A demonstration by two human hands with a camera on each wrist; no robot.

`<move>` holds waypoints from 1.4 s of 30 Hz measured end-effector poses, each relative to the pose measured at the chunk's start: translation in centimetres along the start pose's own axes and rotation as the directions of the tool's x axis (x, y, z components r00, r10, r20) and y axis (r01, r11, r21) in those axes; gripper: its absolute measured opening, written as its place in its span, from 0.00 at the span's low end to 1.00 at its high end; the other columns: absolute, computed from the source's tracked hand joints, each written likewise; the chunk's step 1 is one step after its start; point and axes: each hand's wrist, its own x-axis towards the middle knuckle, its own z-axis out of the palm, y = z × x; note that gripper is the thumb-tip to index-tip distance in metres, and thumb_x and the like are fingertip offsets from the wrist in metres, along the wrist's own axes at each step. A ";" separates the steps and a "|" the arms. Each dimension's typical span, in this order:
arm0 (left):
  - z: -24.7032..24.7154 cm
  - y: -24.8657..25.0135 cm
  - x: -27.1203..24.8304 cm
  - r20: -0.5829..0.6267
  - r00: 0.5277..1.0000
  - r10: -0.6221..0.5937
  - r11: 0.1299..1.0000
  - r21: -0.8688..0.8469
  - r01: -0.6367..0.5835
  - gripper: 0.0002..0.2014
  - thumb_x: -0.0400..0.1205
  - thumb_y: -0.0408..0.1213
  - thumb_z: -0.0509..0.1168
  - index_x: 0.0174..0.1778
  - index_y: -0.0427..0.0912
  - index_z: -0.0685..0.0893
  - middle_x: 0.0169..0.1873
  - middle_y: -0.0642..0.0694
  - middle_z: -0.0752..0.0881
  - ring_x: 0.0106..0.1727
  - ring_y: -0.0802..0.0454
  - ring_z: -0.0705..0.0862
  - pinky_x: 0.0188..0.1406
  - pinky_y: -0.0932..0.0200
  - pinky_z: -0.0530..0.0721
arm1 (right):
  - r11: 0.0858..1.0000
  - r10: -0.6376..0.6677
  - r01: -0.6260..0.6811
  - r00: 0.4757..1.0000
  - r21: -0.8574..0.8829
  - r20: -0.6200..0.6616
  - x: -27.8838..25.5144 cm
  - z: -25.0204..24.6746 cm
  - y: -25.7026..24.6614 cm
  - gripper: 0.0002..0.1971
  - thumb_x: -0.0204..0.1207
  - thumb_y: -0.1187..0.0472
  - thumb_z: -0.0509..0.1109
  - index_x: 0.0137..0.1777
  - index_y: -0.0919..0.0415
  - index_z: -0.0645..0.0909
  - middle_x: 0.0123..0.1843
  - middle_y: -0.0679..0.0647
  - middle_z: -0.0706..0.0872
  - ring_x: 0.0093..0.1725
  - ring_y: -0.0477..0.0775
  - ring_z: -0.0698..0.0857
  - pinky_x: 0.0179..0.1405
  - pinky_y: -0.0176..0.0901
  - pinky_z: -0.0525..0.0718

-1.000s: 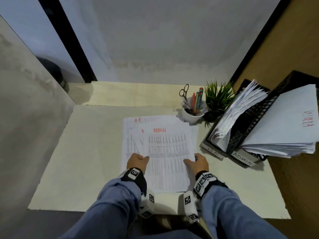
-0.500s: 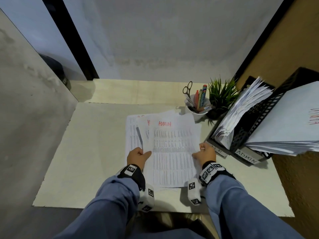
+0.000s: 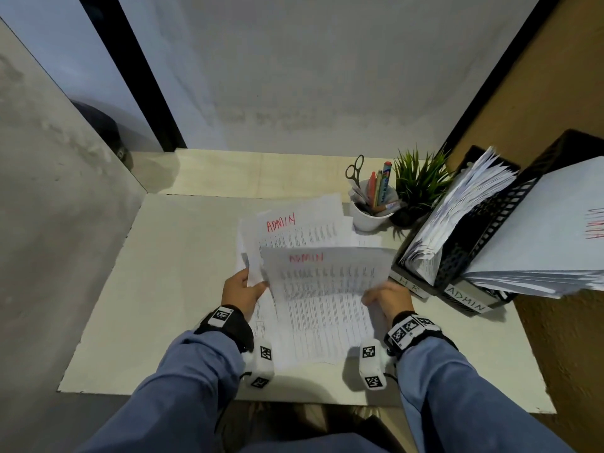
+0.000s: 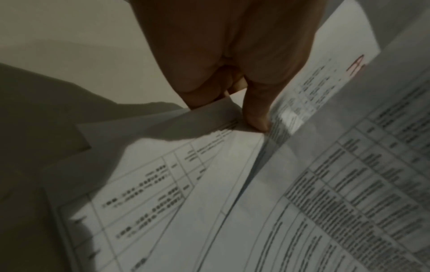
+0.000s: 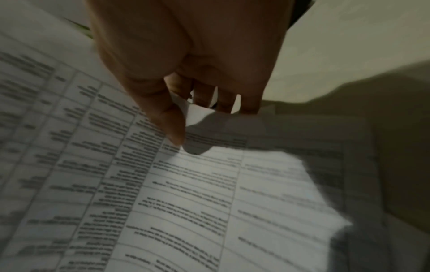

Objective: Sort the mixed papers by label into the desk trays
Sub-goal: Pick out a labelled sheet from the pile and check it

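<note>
A printed sheet marked ADMIN in red (image 3: 327, 289) is lifted and curved above the pile. My right hand (image 3: 385, 297) pinches its right edge, thumb on top and fingers beneath (image 5: 193, 114). My left hand (image 3: 243, 289) holds the left side of the paper pile (image 3: 255, 250), with the thumb (image 4: 256, 117) pressed on the sheets. Behind the raised sheet another ADMIN sheet (image 3: 294, 227) tops the pile. At the right stand two black trays, one labelled HR (image 3: 408, 284) and one labelled ADMIN (image 3: 464, 297), both stuffed with papers.
A white cup (image 3: 369, 217) with scissors and pens stands behind the pile, next to a small green plant (image 3: 418, 184). The pale desk mat (image 3: 163, 289) lies bare to the left. Walls close in on the left, back and right.
The top ADMIN sheet has come up off the pile in my right hand, uncovering a second ADMIN sheet. Both hands have moved forward and up.
</note>
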 end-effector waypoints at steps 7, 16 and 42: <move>0.3 0.3 -0.6 0.086 0.996 0.005 0.994 -0.108 0.004 0.18 0.59 0.25 0.75 0.43 0.26 0.83 0.46 0.26 0.87 0.48 0.33 0.87 0.55 0.27 0.82 | 0.963 -0.104 0.093 0.994 0.253 0.033 -0.2 1.8 -0.9 0.19 0.61 0.89 0.62 0.30 0.67 0.84 0.39 0.60 0.85 0.47 0.64 0.83 0.44 0.49 0.84; -0.2 1.1 0.0 -0.018 0.999 0.026 0.985 -0.169 -0.029 0.09 0.69 0.32 0.78 0.43 0.43 0.88 0.48 0.40 0.91 0.53 0.37 0.88 0.61 0.38 0.83 | 0.967 -0.221 0.235 0.964 0.092 -0.148 -0.5 0.6 -1.2 0.16 0.67 0.83 0.70 0.25 0.64 0.78 0.25 0.53 0.75 0.29 0.52 0.72 0.20 0.26 0.73; 0.0 1.1 1.4 -0.117 0.993 0.027 0.998 -0.045 -0.033 0.05 0.76 0.32 0.72 0.46 0.46 0.87 0.48 0.44 0.89 0.53 0.42 0.87 0.59 0.44 0.84 | 0.977 -0.083 0.067 0.994 0.204 0.071 1.0 -0.3 -0.9 0.28 0.65 0.86 0.54 0.11 0.63 0.77 0.44 0.62 0.87 0.40 0.60 0.84 0.35 0.42 0.81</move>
